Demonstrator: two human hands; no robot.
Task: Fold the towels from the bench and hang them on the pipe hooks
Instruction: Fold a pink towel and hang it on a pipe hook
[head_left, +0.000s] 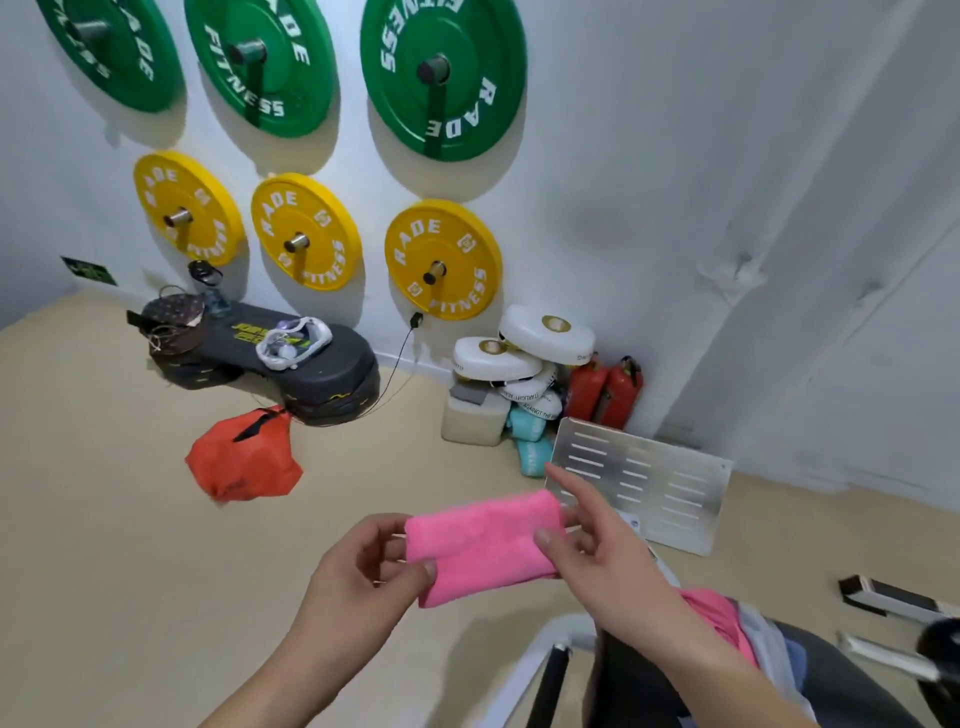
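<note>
While the left hand (363, 566) pinches one end of the folded pink towel (480, 543) and the right hand (597, 551) grips the other, folding looks finished; next, carrying it to an unseen hook.

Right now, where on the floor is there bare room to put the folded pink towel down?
The floor is bare left of the orange bag and between that bag and the left hand. A smaller bare strip lies between the bag and the metal plate. It is crowded along the wall by the white pads and black platform.
</note>
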